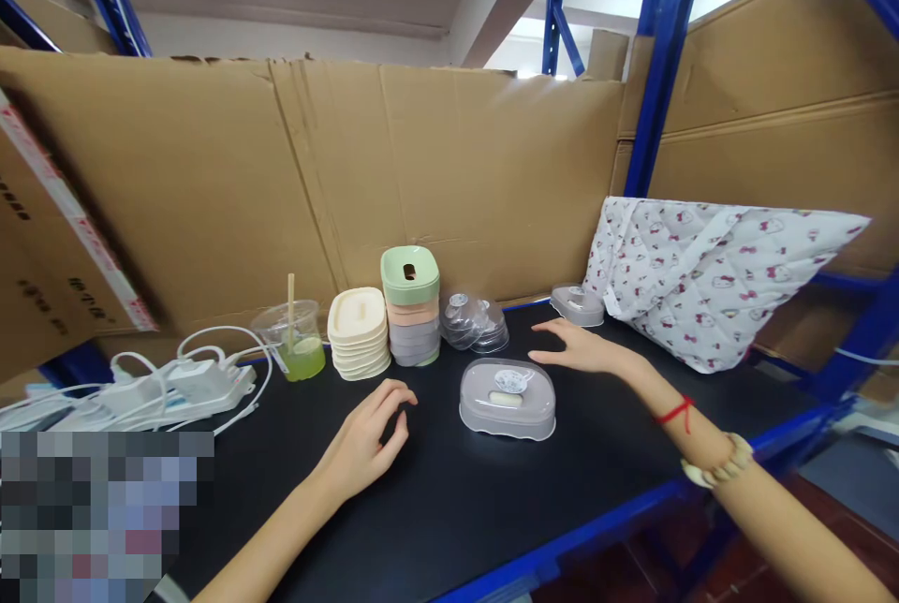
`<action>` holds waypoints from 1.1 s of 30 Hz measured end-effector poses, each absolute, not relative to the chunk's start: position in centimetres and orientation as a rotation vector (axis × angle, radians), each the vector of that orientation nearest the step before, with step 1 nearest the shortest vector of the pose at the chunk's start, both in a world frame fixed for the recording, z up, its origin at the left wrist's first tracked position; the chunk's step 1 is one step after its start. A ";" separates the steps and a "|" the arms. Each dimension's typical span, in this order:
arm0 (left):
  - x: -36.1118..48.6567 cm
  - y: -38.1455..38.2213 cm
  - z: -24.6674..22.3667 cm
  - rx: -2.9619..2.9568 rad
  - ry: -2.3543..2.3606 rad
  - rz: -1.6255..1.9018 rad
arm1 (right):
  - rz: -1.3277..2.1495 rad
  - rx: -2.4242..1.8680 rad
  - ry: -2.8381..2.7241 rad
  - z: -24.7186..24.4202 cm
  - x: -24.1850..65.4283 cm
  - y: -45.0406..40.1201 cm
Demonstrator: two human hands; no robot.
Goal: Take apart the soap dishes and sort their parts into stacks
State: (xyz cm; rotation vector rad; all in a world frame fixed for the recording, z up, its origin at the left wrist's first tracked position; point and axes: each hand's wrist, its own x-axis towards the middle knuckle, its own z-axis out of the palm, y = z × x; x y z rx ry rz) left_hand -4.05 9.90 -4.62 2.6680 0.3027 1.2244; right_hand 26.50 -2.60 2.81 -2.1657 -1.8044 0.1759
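An assembled plastic box [507,420], greyish with a clear cover, sits on the black tabletop between my hands. A round blue-and-white sticker and a pale oblong piece show on its top. My left hand [375,430] hovers or rests left of the box, its fingers curved and apart with nothing in them. To the right, my right hand [572,345] is stretched out over the table, thumb and fingers spread, empty. Beyond it lies a second similar box [577,305]. Behind stand nested clear covers [478,322], a stack of coloured frames [414,336] with green on top, and stacked cream lids [358,331].
A plastic cup [303,360] of green drink with a stick in it stands at the back left. Beside it are a power strip [203,388] and white cables. A patterned quilted bag [709,275] leans at the right. Cardboard walls [478,172] and blue posts [656,69] enclose the table.
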 end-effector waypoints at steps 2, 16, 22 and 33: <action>-4.1 9.7 -4.5 2.677 0.284 1.173 | 0.210 -2.240 -1.803 3.1 26.1 -1.9; -5.0 11.2 -6.6 2.295 0.499 0.651 | 0.620 -1.742 -2.262 1.1 15.5 -1.2; -5.1 10.7 -5.9 2.197 0.462 0.626 | 0.510 -1.548 -2.163 3.9 18.7 -2.6; -5.2 10.4 -5.5 2.310 0.452 0.562 | -0.428 -1.801 -1.372 3.3 21.3 4.5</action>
